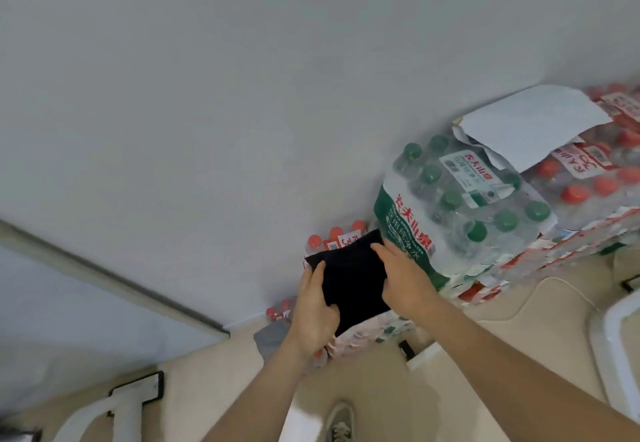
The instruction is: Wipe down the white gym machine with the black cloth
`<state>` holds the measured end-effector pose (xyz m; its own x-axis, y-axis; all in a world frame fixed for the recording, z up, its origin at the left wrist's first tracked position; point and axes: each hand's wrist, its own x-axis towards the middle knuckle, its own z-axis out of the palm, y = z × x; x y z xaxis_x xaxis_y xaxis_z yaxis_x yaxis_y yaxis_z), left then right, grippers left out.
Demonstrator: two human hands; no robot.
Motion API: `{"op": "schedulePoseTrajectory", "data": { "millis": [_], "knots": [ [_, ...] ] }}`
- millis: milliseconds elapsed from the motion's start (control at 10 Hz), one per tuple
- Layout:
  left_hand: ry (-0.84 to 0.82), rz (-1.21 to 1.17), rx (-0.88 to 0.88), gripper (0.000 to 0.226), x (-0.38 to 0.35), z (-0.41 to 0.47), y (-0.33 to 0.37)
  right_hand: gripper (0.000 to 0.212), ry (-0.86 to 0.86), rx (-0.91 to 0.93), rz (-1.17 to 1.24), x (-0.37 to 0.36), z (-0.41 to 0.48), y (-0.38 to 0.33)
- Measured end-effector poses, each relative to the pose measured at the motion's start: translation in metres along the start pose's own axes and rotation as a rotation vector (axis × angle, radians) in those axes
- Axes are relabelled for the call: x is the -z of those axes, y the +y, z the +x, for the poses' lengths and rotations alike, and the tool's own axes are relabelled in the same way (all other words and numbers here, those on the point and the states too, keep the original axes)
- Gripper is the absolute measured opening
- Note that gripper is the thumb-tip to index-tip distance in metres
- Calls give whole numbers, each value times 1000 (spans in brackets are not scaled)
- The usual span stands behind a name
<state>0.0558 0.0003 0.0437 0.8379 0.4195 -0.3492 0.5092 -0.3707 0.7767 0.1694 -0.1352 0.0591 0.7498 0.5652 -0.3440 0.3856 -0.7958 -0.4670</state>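
Note:
A folded black cloth point(349, 279) is held flat between both hands in front of stacked bottled water. My left hand point(313, 310) grips its left edge, thumb on top and fingers curled at the lower side. My right hand point(403, 279) holds its right edge, with the thumb lying across the cloth's top. White frame parts of the gym machine show at the lower left point(124, 414), lower middle point(429, 355) and right edge point(620, 344).
Shrink-wrapped packs of green-capped water bottles point(460, 206) and red-capped bottles point(595, 182) are stacked against the white wall, with a sheet of paper point(526, 123) on top. The floor is beige tile point(374, 372). A grey shoe point(341, 422) shows below.

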Motion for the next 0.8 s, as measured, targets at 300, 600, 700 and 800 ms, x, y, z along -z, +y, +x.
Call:
{"op": "schedulePoseTrajectory", "data": {
  "millis": [300,600,700,800],
  "knots": [
    [-40,287,59,86,-17,92,-42,82,62,-124,-208,-53,77,24],
    [-213,607,-147,65,-48,92,-64,61,-181,-122,-259,-85,63,33],
    [-178,479,-149,59,-39,92,-57,63,-213,-106,-138,-78,59,30],
    [-74,264,-123,50,-19,84,-49,58,-108,-110,117,-59,44,31]
  ]
}}
